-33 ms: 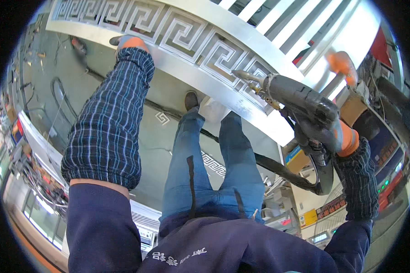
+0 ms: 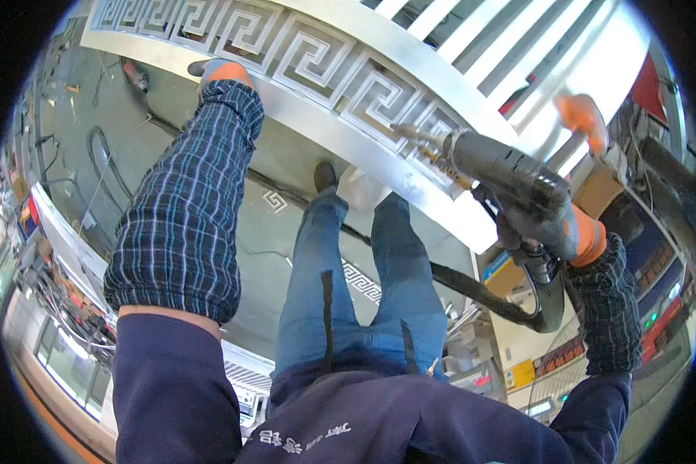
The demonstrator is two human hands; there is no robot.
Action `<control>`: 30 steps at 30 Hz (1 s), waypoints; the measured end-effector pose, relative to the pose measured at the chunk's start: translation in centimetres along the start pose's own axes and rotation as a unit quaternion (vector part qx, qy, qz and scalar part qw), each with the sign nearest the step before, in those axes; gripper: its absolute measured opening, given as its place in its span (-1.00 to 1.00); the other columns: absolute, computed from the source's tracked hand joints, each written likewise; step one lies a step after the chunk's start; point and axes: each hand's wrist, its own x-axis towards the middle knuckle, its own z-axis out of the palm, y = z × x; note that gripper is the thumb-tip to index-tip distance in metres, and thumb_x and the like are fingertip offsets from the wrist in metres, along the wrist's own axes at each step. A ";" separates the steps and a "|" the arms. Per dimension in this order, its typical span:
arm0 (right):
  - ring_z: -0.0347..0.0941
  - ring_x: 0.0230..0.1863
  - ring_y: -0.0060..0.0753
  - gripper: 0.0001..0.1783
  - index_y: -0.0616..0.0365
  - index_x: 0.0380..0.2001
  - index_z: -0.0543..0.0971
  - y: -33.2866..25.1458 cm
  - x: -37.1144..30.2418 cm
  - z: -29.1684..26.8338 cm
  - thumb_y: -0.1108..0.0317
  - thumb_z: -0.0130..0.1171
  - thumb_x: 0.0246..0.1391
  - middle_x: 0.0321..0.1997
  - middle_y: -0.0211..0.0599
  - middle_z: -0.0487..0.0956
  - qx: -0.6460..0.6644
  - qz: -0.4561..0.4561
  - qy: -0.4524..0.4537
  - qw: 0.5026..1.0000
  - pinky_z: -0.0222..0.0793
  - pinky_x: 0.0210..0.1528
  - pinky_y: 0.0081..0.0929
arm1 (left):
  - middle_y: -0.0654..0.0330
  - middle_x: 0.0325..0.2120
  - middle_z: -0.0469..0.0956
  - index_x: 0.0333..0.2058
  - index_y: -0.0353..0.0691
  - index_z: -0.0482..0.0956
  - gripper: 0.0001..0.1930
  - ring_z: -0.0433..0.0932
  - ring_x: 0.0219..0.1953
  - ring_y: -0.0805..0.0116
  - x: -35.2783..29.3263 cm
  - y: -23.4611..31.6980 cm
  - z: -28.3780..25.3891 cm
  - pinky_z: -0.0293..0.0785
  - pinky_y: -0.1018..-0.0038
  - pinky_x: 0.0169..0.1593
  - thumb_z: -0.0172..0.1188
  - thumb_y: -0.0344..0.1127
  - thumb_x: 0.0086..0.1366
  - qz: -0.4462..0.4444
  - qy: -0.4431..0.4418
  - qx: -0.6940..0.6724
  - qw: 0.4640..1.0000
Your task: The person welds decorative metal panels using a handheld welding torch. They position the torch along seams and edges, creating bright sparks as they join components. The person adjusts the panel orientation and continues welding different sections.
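Observation:
My right hand (image 2: pixel 576 233), in a grey glove with an orange cuff, is closed around a black handheld welding gun (image 2: pixel 510 174). The gun's slim nozzle points left over the white metal panel (image 2: pixel 301 116), which bears a row of square spiral fretwork. A small brass-coloured fitting sits under the nozzle, and the tip looks slightly blurred. At the panel's near edge, toward the left, rests my left hand (image 2: pixel 226 73) in a like glove. Its cuff shows with a bit of grey finger; the other fingers are hidden. Checked sleeve covers are on both forearms.
A thick black hose (image 2: pixel 483 294) runs from the gun behind my legs. White slats (image 2: pixel 472 46) stretch beyond the fretwork. Something orange and blurred (image 2: pixel 584 120) is behind the gun; I cannot make it out. Cables (image 2: pixel 104 158) and a tool (image 2: pixel 135 75) lie on the grey floor.
The welding gun's nozzle has shifted very slightly left and down. My left hand stays at the panel's edge.

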 end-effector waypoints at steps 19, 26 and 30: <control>0.40 -0.49 -0.56 -0.40 0.18 0.40 0.27 1.9 3.9 -0.3 0.37 0.11 0.35 -0.38 -0.37 0.55 0.069 -0.033 -0.029 0.997 0.37 -0.49 -0.48 | 0.03 0.15 0.61 0.37 -0.15 0.37 -0.50 0.63 0.14 0.16 1.5 2.0 0.3 0.36 -0.02 0.33 -0.03 -0.15 0.53 0.012 -0.057 0.106 0.993; 0.38 -0.55 -0.57 -0.39 0.17 0.39 0.27 2.0 4.5 -0.9 0.31 0.14 0.35 -0.40 -0.38 0.52 0.036 -0.034 -0.062 0.997 0.36 -0.51 -0.49 | 0.09 0.08 0.66 0.20 -0.13 0.54 -0.54 0.64 0.12 0.18 3.7 1.3 3.4 0.45 0.00 0.24 0.11 -0.09 0.42 -0.031 -0.006 0.110 0.993; 0.39 -0.55 -0.59 -0.48 0.19 0.31 0.35 1.6 5.2 -0.8 0.28 0.13 0.37 -0.43 -0.43 0.50 0.036 -0.031 -0.071 0.996 0.34 -0.52 -0.51 | -0.13 0.19 0.54 0.45 -0.24 0.16 -0.41 0.59 0.19 0.11 3.1 1.7 1.5 0.43 0.09 0.32 -0.05 -0.17 0.55 -0.017 -0.080 0.077 0.994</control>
